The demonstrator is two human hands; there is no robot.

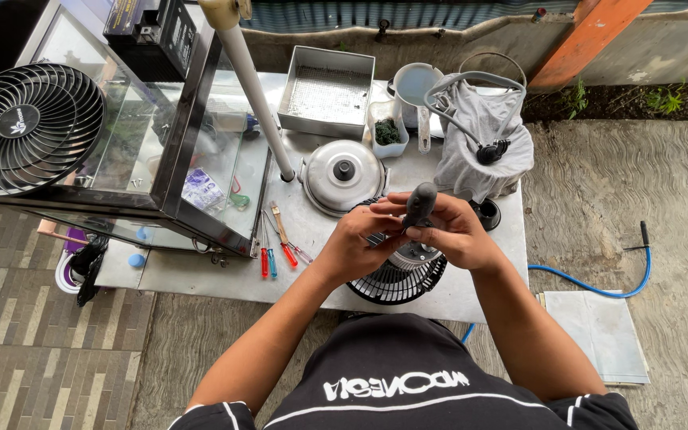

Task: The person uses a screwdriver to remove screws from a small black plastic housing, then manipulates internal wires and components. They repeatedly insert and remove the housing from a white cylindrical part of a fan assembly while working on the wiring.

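My right hand point(459, 232) grips the dark grey handle of a screwdriver point(420, 204), held upright over a small fan. My left hand point(358, 243) is curled against the same spot, its fingers touching the tool's lower end and the fan's motor hub point(416, 255). The fan's black rear grille point(396, 283) lies flat on the grey metal table point(201, 275) under both hands. What the left fingers pinch is hidden.
Several screwdrivers with red and blue handles point(276, 247) lie left of the fan. A steel pot lid point(342, 175), metal tray point(328, 91), white cup point(416, 84) and grey cloth over a wire frame point(483, 147) stand behind. A glass case point(145, 135) and black fan grille point(29, 127) fill the left.
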